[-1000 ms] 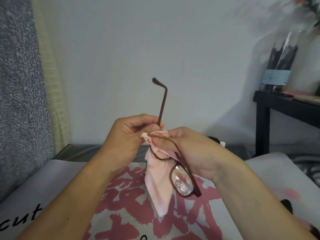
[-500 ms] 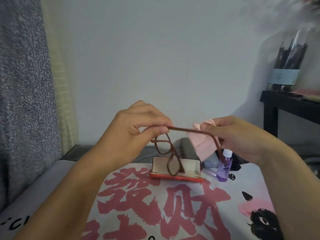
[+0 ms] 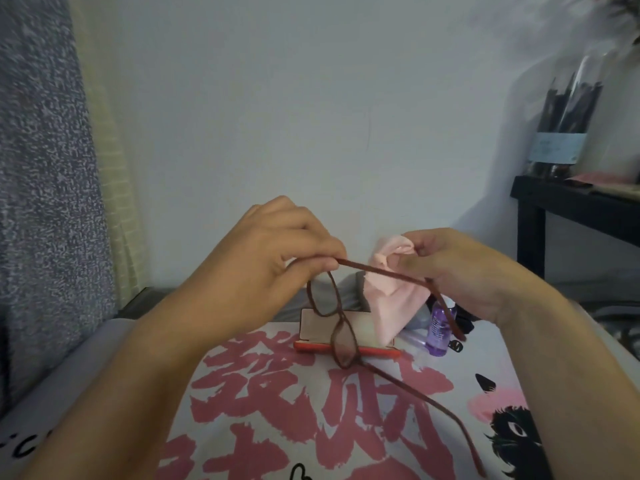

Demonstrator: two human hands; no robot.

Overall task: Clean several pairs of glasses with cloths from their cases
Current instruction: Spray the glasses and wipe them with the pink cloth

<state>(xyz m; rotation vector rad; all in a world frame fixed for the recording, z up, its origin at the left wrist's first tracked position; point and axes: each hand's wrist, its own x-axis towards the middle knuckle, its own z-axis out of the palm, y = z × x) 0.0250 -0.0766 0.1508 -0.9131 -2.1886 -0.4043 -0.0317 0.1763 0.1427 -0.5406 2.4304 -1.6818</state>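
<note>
We see the dark red-brown glasses [image 3: 334, 317] hanging lens-down from our left fingers [image 3: 313, 258], which pinch the hinge end of one temple; both temples are unfolded. The pink cloth [image 3: 391, 289] is bunched in our right fingers [image 3: 414, 251] and drapes below them, wrapped around that same temple.

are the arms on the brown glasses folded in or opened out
Opened out. On the glasses, one arm runs from the left hand toward the right hand; the other juts out below.

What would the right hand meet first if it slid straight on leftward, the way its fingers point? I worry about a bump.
Probably the left hand: the right hand, gripping the pink cloth, points along the glasses temple toward it; depth unclear.
</note>
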